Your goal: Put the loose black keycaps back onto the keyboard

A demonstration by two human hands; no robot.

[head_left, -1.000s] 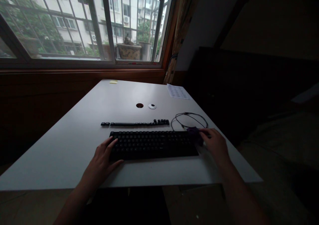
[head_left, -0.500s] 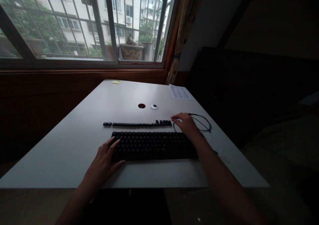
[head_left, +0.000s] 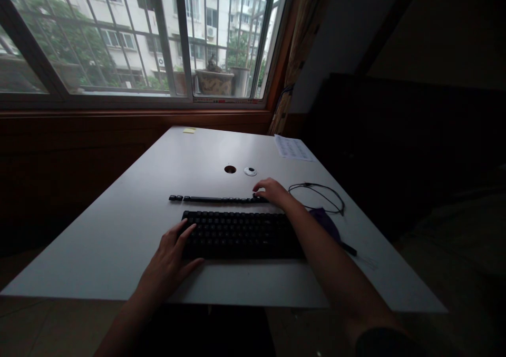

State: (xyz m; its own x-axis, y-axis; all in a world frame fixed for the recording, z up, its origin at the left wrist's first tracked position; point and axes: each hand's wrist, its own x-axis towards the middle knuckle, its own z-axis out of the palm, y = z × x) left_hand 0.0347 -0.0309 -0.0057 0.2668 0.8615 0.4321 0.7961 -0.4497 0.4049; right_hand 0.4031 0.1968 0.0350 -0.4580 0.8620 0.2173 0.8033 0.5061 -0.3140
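A black keyboard (head_left: 241, 235) lies on the white table in front of me. My left hand (head_left: 169, 251) rests at its left end, fingers spread over the end keys and thumb by the near edge. Behind the keyboard runs a row of loose black keycaps (head_left: 176, 198), with a long spacebar (head_left: 205, 199) among them. My right hand (head_left: 272, 191) reaches over the right part of the keyboard to this row. Its thumb and index finger close on a small keycap (head_left: 255, 195) near the row's right end, which they partly hide.
A black cable (head_left: 316, 184) lies coiled on the right. Beside my right forearm are a dark purple item (head_left: 326, 222) and a black stick-like tool with thin wires (head_left: 350, 249). Farther back are a table hole (head_left: 230, 169), its white cover (head_left: 250, 171), a printed sheet (head_left: 293, 147) and yellow notes (head_left: 189, 131).
My right hand has moved left, from beside the right end of the keycap row onto a keycap in it. My left hand stays on the keyboard. The view has shifted slightly.
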